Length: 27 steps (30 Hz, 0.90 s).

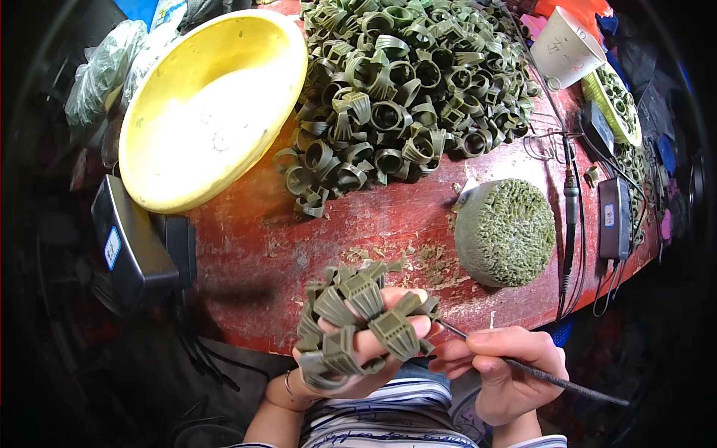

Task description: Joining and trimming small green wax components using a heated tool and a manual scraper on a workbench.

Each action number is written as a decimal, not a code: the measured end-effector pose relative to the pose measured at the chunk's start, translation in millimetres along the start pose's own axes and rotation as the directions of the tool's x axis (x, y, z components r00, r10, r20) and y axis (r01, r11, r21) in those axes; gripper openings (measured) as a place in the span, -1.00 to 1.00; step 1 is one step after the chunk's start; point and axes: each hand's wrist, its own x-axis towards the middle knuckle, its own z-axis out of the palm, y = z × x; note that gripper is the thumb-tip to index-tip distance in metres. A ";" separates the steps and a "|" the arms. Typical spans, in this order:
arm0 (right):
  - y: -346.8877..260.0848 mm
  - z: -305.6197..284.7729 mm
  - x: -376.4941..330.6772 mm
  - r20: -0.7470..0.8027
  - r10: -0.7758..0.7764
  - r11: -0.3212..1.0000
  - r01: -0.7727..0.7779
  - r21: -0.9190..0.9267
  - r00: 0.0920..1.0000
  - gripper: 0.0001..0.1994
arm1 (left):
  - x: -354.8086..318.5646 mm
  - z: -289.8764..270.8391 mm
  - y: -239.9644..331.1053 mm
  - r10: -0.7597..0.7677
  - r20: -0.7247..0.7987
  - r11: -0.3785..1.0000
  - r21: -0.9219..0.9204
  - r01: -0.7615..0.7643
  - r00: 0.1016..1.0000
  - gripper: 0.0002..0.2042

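I see the left hand (367, 346) partly curled, with a cluster of olive-green, waxy-looking ring-shaped pieces (340, 349) on its fingers, while the right hand (515, 381) pinches a thin dark rod-like tool (567, 384) whose tip reaches the cluster's right side; I cannot tell if they touch. Ahead of both hands I have a heap of similar green rings (418, 82), with a rough-topped round green block (515, 231) nearer the right hand.

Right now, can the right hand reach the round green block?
Likely yes: nothing stands on the red tabletop between the right hand and the green block. But the hand holds a thin dark tool, which might hamper gripping.
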 end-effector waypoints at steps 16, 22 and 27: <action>6.5 -3.1 19.5 0.223 -0.266 0.898 0.325 -0.298 0.938 -0.79 | 12.8 -3.5 -12.0 0.185 -0.039 0.969 -0.160 -0.188 0.982 -0.61; 7.0 -4.5 23.5 0.244 -0.251 0.915 0.312 -0.257 0.937 -0.67 | 14.2 -8.1 -11.3 0.157 0.031 0.981 -0.116 -0.153 0.987 -0.59; 6.6 -5.5 22.0 0.279 -0.203 0.942 0.265 -0.206 0.939 -0.71 | 16.3 -8.0 -9.9 0.152 0.041 0.981 -0.126 -0.146 0.988 -0.57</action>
